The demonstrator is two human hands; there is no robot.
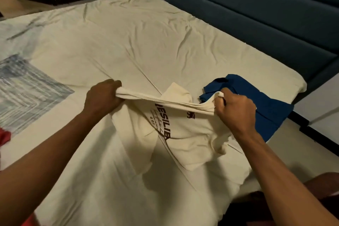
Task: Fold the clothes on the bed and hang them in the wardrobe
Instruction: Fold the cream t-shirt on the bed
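Note:
A cream T-shirt [185, 134] with dark printed lettering hangs above the bed, stretched between both hands. My left hand [101, 98] grips one bunched end of its upper edge. My right hand [236, 110] grips the other end, and the cloth is pulled taut between them. The rest of the shirt droops down onto the cream bedsheet [128, 46]. A folded blue garment [256, 106] lies on the bed just behind my right hand, partly hidden by it.
A dark blue padded headboard [247, 5] runs along the bed's right side. A blue-grey patterned cloth [23, 86] covers the bed's left part. A red cloth [4, 136] shows at the left edge. A dark doorway and floor lie beyond the far corner.

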